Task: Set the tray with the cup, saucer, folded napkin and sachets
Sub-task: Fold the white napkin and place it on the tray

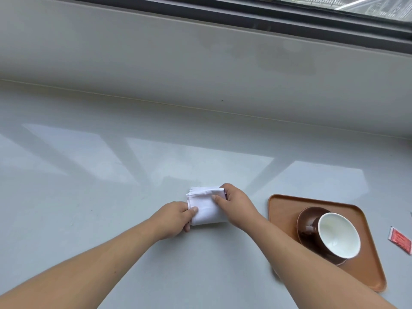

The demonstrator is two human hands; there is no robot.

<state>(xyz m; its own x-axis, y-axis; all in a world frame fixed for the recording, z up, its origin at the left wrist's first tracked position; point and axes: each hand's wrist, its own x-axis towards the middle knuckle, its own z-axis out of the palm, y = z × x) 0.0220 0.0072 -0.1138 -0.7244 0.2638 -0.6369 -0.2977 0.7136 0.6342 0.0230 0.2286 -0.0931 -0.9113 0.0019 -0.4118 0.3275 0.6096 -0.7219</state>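
A white folded napkin (206,207) lies on the grey counter in the middle of the view. My left hand (172,219) grips its near left edge, thumb on top. My right hand (234,205) pinches its far right edge. To the right, a brown tray (282,207) carries a brown saucer (306,219). On the saucer stands a cup (338,235), brown outside and white inside, and my right forearm crosses over the tray's near left part. A red sachet (400,239) lies on the counter beyond the tray's right edge.
The grey counter (111,197) runs wide to the left and toward me. A low grey ledge (178,63) rises behind it, under a dark window frame (245,16).
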